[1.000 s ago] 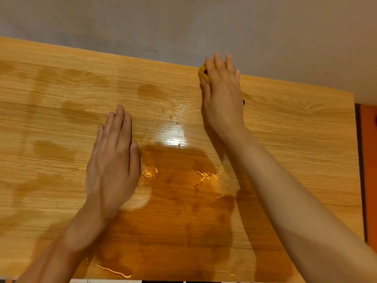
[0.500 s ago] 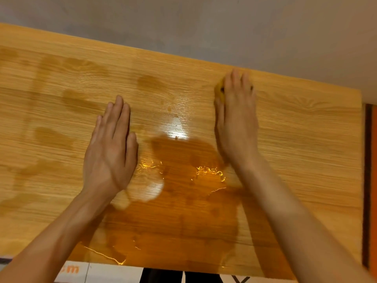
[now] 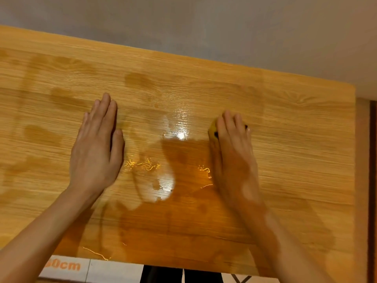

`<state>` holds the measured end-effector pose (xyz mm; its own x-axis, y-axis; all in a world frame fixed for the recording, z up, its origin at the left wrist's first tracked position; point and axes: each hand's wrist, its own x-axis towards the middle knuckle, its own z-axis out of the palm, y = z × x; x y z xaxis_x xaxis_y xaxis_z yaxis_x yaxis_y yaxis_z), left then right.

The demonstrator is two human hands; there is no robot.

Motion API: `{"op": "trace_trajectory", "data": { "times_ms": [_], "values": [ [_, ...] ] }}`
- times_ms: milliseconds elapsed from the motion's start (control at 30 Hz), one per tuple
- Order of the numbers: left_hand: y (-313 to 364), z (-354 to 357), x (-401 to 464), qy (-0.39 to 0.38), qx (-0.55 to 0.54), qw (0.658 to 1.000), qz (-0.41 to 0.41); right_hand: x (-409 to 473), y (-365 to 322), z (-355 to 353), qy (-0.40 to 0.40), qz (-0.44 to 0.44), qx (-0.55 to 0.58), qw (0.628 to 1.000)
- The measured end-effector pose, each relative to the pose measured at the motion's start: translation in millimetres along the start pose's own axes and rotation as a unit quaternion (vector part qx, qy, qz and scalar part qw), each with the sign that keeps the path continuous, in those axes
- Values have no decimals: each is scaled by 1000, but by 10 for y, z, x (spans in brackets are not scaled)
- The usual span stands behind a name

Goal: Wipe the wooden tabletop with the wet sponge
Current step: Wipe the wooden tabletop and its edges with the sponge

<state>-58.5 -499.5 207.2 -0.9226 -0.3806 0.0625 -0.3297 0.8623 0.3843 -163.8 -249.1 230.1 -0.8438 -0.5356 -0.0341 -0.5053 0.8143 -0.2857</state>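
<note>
2 hands lie on the wet desk (image 3: 295,139): left hand (image 3: 95,148) flat, fingers straight; right hand (image 3: 234,152) presses the soft, light yellow sponge (image 3: 213,128) under straight fingers; likely slippery, best pinned from above

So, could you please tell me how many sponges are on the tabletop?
1. A yellow sponge lies under the right hand, right of the tabletop centre, mostly covered by the fingers. The left hand rests flat with none showing beneath it.
</note>
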Motion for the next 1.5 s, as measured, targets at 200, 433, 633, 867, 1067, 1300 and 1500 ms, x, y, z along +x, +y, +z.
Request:
{"op": "trace_trajectory", "data": {
  "times_ms": [200,433,633,867,1067,1300,1500],
  "values": [
    [4,-7,16,4,2,1000,-2,1301,410,-191,23,61,29,997],
    [33,-36,11,7,-9,1000,-6,305,130,-103,8,32,48,998],
    [13,-10,22,10,-5,1000,-2,491,75,-45,30,128,50,990],
    [-23,6,20,6,2,1000,3,365,-772,145,-37,-75,27,996],
    [-41,13,30,-1,-13,1000,3,-27,192,-248,77,219,86,969],
    [16,-42,19,-11,-7,1000,8,142,-966,267,-31,-11,14,999],
    [5,-53,11,-9,-24,1000,5,-303,147,-155,101,265,90,955]
  ]
}}
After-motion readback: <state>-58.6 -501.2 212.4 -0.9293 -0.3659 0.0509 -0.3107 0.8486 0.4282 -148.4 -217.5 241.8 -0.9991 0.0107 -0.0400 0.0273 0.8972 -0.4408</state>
